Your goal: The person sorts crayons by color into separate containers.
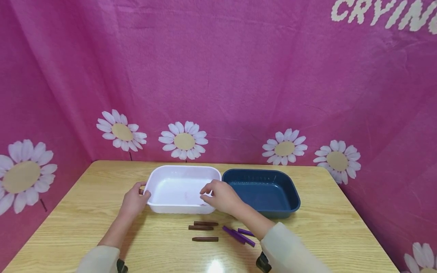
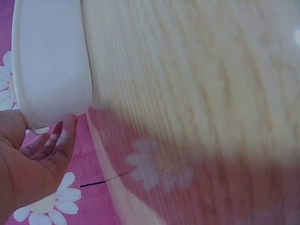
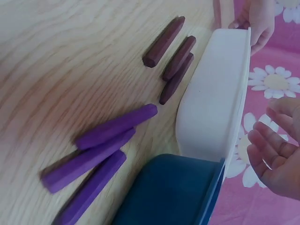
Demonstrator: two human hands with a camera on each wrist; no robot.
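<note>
Two trays sit side by side on a light wooden surface, long sides facing the person. The white tray is on the left, and the dark blue tray is just beside it on the right. The person's left hand has hold of the white tray by its left end, with the thumb over the rim and the fingers bent against the outside wall. The right hand is up above the right end of the white tray. Its fingers are loosely bent, with a small gap between the thumb and the fingertips, and it has nothing in it. Three brown crayons lie on the surface in front of the white tray. Two of them lie close together, side by side, and one lies a little nearer to the person. Three purple crayons lie to the right of the brown ones, in a small bunch, all slanting. The right arm hides a bit of them in the head view, but the right wrist view shows all three. The person has pale sleeves. Behind the surface hangs a bright pink cloth with big white daisies that have yellow middles. White letters show at the top right of the cloth.
</note>
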